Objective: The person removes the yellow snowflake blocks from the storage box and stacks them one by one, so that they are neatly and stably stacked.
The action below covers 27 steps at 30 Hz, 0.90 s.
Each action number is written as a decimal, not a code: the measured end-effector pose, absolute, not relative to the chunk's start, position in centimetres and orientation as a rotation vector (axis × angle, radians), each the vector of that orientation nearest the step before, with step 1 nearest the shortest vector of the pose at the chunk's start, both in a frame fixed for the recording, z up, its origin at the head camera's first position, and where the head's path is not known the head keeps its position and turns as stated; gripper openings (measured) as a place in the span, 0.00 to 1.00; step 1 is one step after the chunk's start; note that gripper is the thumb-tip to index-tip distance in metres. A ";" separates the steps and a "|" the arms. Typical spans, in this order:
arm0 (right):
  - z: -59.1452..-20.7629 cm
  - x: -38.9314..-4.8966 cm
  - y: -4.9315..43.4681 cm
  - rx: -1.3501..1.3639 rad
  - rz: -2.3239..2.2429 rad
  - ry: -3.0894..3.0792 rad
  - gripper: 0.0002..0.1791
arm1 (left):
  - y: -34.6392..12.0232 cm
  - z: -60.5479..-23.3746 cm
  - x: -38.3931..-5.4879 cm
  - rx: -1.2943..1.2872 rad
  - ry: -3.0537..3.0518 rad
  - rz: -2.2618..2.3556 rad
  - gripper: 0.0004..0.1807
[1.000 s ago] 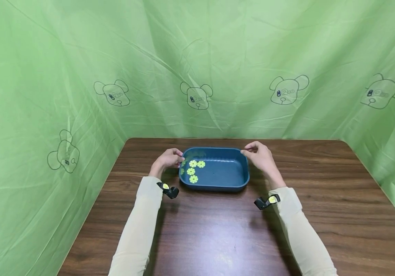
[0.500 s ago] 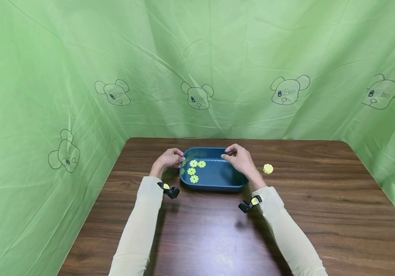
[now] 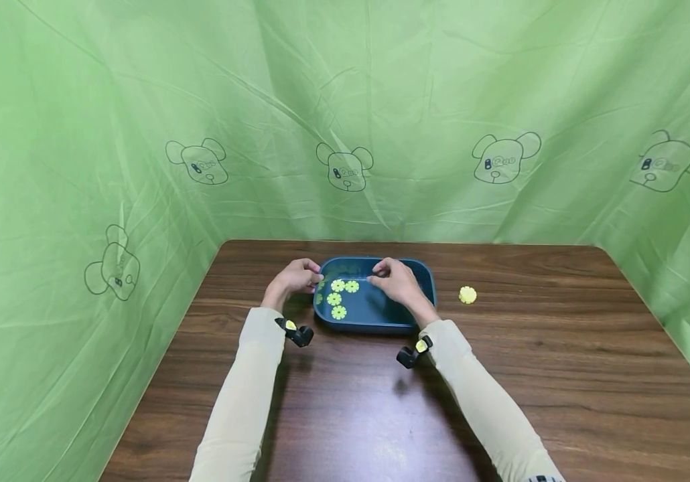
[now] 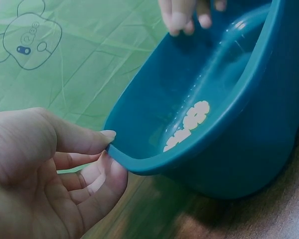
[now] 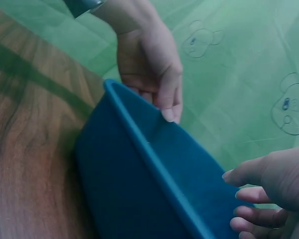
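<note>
A dark blue rectangular basin (image 3: 369,326) sits on the table, and several yellow-green flower-shaped pieces (image 3: 334,299) lie at its left end. My left hand (image 3: 293,278) pinches the basin's left rim (image 4: 139,166) between thumb and fingers, as the left wrist view shows closely. Over the inside of the basin hovers my right hand (image 3: 400,284). Its thumb and fingers are apart and loosely bent in the right wrist view, with nothing visible between them. One more yellow flower-shaped piece (image 3: 467,294) lies on the table to the right of the basin.
The brown wood-grain table (image 3: 562,348) extends around the basin. Green cloth (image 3: 417,100) with bear-head drawings hangs behind and at both sides. Each wrist wears a black camera mount (image 3: 414,352).
My right hand has moved left from the basin's right rim to over its inside. The flower-shaped piece on the table at right has come into view. My left hand has stayed on the rim.
</note>
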State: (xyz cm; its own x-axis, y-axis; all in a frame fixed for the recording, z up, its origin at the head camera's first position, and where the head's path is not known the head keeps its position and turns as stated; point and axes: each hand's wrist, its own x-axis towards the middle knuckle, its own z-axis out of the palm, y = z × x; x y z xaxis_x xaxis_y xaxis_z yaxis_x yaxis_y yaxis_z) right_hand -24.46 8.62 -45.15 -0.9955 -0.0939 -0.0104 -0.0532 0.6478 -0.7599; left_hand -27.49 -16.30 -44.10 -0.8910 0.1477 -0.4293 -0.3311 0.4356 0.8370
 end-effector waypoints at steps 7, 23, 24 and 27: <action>-46.4 -25.1 7.4 -0.160 -1.211 2.801 0.15 | -16.3 -44.1 -27.4 -0.155 2.262 1.447 0.15; -47.3 -25.8 5.6 -0.254 -0.931 2.765 0.20 | -16.2 -44.1 -27.3 -0.154 2.259 1.454 0.15; -47.3 -25.8 5.5 -0.257 -0.906 2.768 0.20 | -16.2 -44.1 -27.3 -0.151 2.261 1.449 0.15; -47.2 -25.9 5.1 -0.272 -0.821 2.776 0.20 | -16.2 -44.1 -27.3 -0.146 2.269 1.441 0.15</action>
